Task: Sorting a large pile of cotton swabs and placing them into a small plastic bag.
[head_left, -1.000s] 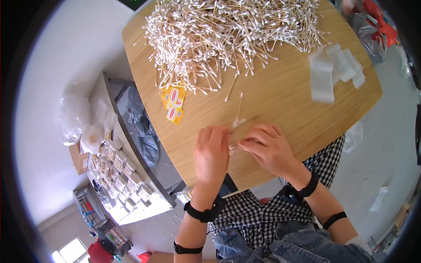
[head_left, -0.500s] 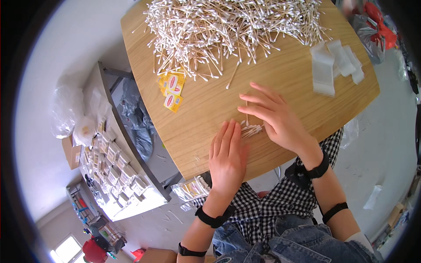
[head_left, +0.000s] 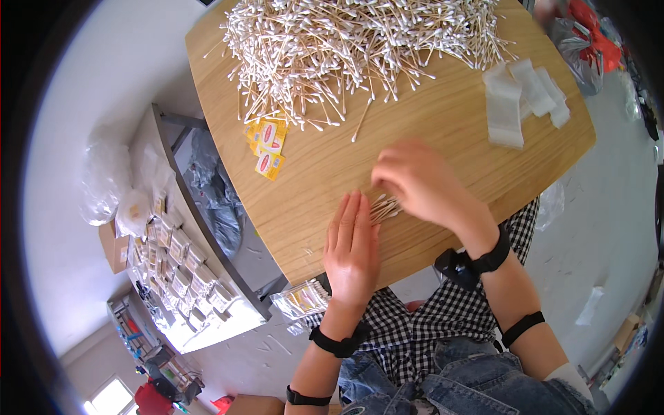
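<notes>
My left hand (head_left: 352, 250) lies on the wooden table with fingers straight and together, its edge against a small bundle of cotton swabs (head_left: 384, 209). Just above that bundle is my right hand (head_left: 420, 181), blurred, with its fingers curled inward. Its fingertips are hidden, so whatever they pinch cannot be made out. One loose cotton swab (head_left: 361, 120) rests between my hands and a big heap of cotton swabs (head_left: 346, 55) at the far side.
Yellow printed cards (head_left: 270, 149) sit left of the heap; clear plastic sleeves (head_left: 503, 107) lie at the right. A clear pack of swabs (head_left: 302, 299) is by the table's near left edge. Many filled packs (head_left: 183, 259) cover a side table at left.
My right hand has gone from spread fingers to a curled shape over the bundle. The single swab beneath its fingers no longer shows. My left hand has stayed nearly in place.
</notes>
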Tool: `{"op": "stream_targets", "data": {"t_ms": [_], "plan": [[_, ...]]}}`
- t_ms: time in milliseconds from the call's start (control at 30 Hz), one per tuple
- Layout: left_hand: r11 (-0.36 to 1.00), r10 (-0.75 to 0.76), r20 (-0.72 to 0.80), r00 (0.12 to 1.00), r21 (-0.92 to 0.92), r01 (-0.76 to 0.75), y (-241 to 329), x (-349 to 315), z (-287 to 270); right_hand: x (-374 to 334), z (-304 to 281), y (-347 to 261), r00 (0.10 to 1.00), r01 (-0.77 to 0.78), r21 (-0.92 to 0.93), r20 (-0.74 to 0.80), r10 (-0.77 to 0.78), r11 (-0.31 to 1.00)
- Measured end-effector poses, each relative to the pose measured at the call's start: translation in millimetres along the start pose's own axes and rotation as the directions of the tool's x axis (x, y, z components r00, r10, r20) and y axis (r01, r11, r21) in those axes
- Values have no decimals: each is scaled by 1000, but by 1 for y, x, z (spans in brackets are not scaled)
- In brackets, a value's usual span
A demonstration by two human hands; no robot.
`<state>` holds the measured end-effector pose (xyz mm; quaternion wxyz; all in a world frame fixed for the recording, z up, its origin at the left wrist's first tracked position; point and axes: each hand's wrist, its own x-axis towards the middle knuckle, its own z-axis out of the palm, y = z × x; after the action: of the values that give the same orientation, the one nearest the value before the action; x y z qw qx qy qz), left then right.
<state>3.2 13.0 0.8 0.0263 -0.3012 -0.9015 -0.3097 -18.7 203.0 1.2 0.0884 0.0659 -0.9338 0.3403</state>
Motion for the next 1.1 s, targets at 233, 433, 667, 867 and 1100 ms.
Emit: {"op": "stream_targets", "data": {"t_ms": [233,433,667,867,1100], "plan": [[989,-33,160,987,145,10,4,-4,7,43,16,16,916,140,-272,-329,-228,952],[994,-72,150,986,92,58,8,-12,4,24,12,10,975,166,-195,-116,-191,967],[982,-119,145,982,161,95,25,-14,9,-21,-4,-8,998,54,225,-40,-46,973],[918,-166,196,967,388,79,34,6,30,-61,-14,-2,818,-327,587,-217,532,741],[918,-119,219,968,396,24,35,-11,37,-82,-3,-2,847,-255,470,-313,430,845]]}}
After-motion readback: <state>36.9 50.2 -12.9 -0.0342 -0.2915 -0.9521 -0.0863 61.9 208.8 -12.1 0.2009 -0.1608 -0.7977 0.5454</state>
